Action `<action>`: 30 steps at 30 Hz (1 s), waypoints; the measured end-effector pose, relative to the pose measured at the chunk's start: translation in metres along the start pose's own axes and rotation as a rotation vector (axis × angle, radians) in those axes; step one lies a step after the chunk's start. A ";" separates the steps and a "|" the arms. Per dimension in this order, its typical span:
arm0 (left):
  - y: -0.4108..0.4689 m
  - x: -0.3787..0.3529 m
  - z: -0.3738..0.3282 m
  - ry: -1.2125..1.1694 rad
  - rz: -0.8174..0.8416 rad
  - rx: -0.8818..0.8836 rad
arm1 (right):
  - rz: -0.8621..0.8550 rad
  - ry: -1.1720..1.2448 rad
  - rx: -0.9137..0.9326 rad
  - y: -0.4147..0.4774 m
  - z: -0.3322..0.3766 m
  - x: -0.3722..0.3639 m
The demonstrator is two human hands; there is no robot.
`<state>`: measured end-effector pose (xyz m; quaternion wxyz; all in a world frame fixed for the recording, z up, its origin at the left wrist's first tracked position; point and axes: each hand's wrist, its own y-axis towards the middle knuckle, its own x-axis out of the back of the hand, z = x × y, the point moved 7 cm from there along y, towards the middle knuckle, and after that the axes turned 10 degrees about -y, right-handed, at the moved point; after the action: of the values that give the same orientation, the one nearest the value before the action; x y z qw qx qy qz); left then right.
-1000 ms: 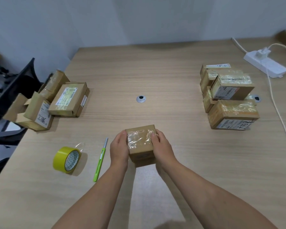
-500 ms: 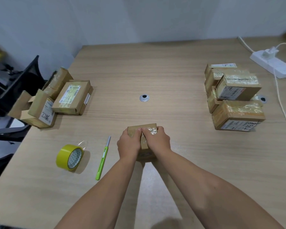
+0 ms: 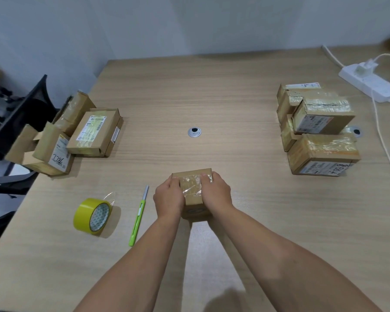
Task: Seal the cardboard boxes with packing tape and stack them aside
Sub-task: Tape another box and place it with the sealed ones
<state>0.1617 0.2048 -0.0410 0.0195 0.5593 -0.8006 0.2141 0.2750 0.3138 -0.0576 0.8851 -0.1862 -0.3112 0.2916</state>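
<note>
Head view, small box (image 3: 193, 194): a squat brown cardboard cube is sitting on the table (image 3: 234, 97) near its front edge, with a crinkled strip of clear glossy tape running across its top.
Left hand (image 3: 169, 199): is clasping the box's left side, fingers curling over the top edge.
Right hand (image 3: 216, 194): is clasping the right side the same way, with the fingertips resting on the tape.
Tape roll (image 3: 91, 216): a yellow ring is standing on edge left of the hands, a clear tail sticking up.
Cutter (image 3: 139, 216): a slim green plastic body with a grey tip is lying between the roll and the box.
Left boxes (image 3: 92, 131): flat labelled cartons are lying loosely at the table's left edge.
Right stack (image 3: 320, 131): taped, wrinkled cartons are sitting piled well apart from the hands.
Table: pale wood grain.
</note>
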 end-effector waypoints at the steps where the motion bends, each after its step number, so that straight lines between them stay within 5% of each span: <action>1: 0.000 0.000 0.000 -0.007 0.001 0.008 | 0.007 0.017 0.006 0.000 -0.001 0.001; 15: -0.006 -0.005 0.016 -0.031 0.278 -0.002 | 0.049 0.018 0.055 -0.015 -0.018 -0.007; 30: -0.005 -0.002 0.028 -0.254 0.310 0.116 | 0.080 0.101 0.074 -0.013 -0.024 -0.010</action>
<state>0.1732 0.1947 -0.0654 -0.1470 0.4518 -0.8595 0.1883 0.2902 0.2940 -0.0731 0.8936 -0.1800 -0.2476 0.3283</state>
